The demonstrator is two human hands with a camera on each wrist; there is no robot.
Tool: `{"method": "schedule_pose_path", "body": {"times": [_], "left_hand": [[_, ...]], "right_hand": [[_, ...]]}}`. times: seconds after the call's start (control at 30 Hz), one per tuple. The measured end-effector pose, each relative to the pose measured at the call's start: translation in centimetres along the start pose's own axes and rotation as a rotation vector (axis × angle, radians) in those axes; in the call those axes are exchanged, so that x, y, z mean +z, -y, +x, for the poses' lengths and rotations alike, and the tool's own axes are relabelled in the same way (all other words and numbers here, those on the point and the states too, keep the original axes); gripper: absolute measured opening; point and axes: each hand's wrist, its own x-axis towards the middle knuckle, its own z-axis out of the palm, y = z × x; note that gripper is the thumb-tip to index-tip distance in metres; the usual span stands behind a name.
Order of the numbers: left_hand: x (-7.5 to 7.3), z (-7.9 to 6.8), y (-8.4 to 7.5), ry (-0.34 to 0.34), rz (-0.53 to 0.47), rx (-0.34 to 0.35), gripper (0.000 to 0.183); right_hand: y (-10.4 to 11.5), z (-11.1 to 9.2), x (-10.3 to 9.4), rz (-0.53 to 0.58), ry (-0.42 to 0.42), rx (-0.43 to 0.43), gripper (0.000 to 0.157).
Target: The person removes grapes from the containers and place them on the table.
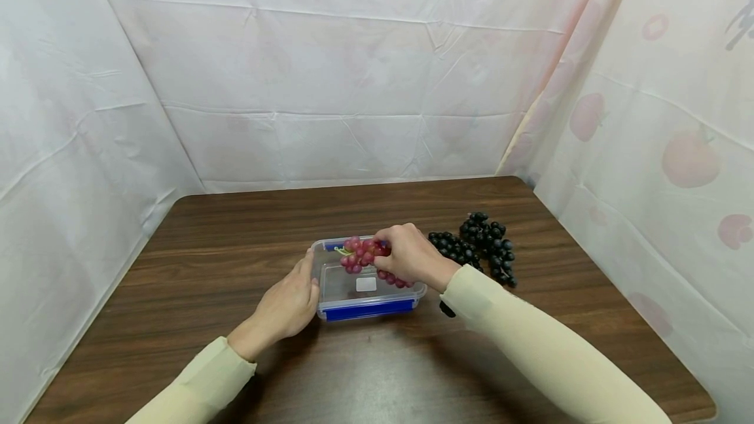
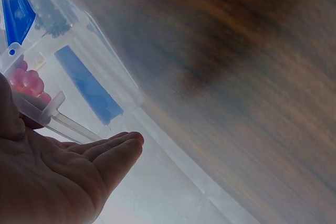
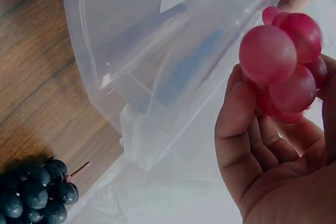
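Observation:
A bunch of red grapes [image 1: 356, 256] with a pale green stem hangs over a clear plastic food container [image 1: 338, 288] with blue side clips. My right hand [image 1: 409, 254] grips the bunch from above, and part of it shows below the palm. In the right wrist view, the fingers curl around the red grapes [image 3: 268, 55]. My left hand [image 1: 290, 300] rests against the container's left side. Its fingers [image 2: 118, 156] look straight in the left wrist view, beside a clear flap. Whether the container's lid is on, I cannot tell.
Bunches of black grapes [image 1: 485, 234] lie on the brown wooden table [image 1: 235, 234], right of the container and partly behind my right forearm. A white label [image 1: 366, 284] shows on the container. White curtains [image 1: 353, 84] enclose the table's back and sides.

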Motion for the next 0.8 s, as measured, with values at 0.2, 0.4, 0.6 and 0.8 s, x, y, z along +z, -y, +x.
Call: {"method": "schedule_pose_path", "body": {"times": [0.2, 0.4, 0.6, 0.8], "left_hand": [[-0.1, 0.0, -0.1, 0.015, -0.007, -0.005, 0.062], [-0.1, 0.0, 0.0, 0.016, -0.004, -0.006, 0.062], [-0.1, 0.0, 0.0, 0.008, -0.008, -0.005, 0.062], [-0.1, 0.0, 0.0, 0.007, -0.005, -0.006, 0.062]], "right_hand": [[-0.1, -0.1, -0.4, -0.057, -0.038, -0.024, 0.022], [-0.3, -0.1, -0.6, -0.096, -0.061, -0.025, 0.021], [-0.4, -0.3, -0.8, -0.081, -0.059, -0.019, 0.021], [-0.6, -0.5, -1.2, -0.077, -0.059, -0.007, 0.023]]}}
